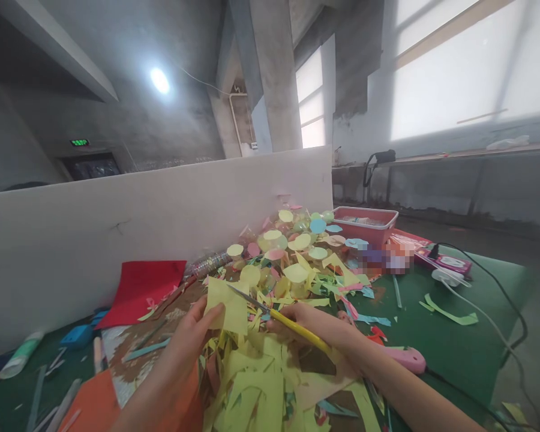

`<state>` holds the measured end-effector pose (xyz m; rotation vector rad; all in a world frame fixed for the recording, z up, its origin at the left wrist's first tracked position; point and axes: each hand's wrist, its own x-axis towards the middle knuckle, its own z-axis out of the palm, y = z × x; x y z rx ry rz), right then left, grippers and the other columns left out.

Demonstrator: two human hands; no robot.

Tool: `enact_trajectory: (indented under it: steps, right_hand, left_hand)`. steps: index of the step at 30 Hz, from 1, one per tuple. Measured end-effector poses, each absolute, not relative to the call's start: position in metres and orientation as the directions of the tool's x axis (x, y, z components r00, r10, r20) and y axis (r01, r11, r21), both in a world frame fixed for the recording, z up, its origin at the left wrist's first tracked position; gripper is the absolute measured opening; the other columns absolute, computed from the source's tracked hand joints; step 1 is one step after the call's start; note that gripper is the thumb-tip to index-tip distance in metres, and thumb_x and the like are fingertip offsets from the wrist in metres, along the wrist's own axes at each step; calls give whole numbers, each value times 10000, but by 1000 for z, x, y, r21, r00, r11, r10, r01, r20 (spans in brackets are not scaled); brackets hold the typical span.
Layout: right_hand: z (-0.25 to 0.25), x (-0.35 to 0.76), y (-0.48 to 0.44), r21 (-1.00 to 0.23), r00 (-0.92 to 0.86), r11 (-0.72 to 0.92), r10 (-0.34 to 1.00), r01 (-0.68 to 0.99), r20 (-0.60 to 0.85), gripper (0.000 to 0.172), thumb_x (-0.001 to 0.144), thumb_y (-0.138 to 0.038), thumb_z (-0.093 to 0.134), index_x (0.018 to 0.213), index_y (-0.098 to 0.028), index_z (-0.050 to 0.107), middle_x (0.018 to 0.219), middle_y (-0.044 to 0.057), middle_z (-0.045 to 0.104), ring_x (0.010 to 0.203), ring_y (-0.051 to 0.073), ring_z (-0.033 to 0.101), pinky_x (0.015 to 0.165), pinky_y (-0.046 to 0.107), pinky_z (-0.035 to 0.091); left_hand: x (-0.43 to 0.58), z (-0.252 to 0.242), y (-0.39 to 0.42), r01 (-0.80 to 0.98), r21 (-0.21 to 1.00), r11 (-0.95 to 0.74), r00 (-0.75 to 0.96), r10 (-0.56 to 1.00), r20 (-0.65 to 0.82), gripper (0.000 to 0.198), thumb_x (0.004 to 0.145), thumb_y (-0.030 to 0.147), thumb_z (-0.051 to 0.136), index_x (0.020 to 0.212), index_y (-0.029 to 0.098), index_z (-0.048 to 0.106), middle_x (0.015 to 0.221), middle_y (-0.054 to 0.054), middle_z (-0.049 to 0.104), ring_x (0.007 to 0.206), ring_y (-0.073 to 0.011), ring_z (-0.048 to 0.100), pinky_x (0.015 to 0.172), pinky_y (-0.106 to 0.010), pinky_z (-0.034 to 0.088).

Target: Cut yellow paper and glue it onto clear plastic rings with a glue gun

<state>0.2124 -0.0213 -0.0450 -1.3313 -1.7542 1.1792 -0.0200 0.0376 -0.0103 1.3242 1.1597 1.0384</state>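
My left hand (pixel 189 336) pinches a yellow paper piece (pixel 227 306) by its lower left edge, thumb on top. My right hand (pixel 312 327) is closed around yellow-handled scissors (pixel 279 316). Their metal blades point up and left across the top of the paper. Below both hands lies a heap of yellow paper scraps (pixel 256 384). Beyond the hands sits a pile of cut paper circles (pixel 292 246) in yellow, pink, blue and green.
A white partition (pixel 117 240) runs along the left. Red felt (pixel 141 285) leans against it. A red tray (pixel 364 223) stands at the back. A pink tool (pixel 407 359), a white plug with black cable (pixel 447 276) and a green strip (pixel 450 315) lie on the green table (pixel 468 348).
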Motion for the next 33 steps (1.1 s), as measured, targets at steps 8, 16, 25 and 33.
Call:
enact_trajectory:
  steps: [8,16,25,33]
  right_hand:
    - [-37,213,-24,-876,-285,46,953,481,-106,402,765,-577,637,817,-203,500,675,-33,511,556,108,457,490,215,345]
    - [-34,211,-27,-876,-238,74,970,478,-48,476,776,-600,601,595,-193,432,531,-62,328,484,77,259,451,242,199]
    - [-36,213,-24,-894,-303,95,952,439,-48,454,775,-624,613,850,-190,504,665,-40,492,542,95,434,482,211,323]
    - [-33,212,-22,-862,-244,65,967,502,-69,470,742,-645,630,717,-187,527,607,-48,446,550,103,383,494,230,287]
  left_hand:
    - [-22,-14,45,79,996,49,169,984,-61,606,602,393,794,1131,153,620,996,-99,745,762,-201,679,555,-226,454]
    - [-22,-19,45,77,997,17,130,991,-27,476,674,373,763,1093,189,633,1071,-89,726,767,-184,683,544,-209,469]
    - [-11,-16,39,1,998,65,76,995,-65,459,640,302,784,1060,203,627,1042,-74,738,853,-211,704,587,-220,514]
    - [-8,-20,35,-17,995,96,51,994,-95,408,661,260,757,1040,176,632,814,-58,758,578,-170,670,474,-227,469]
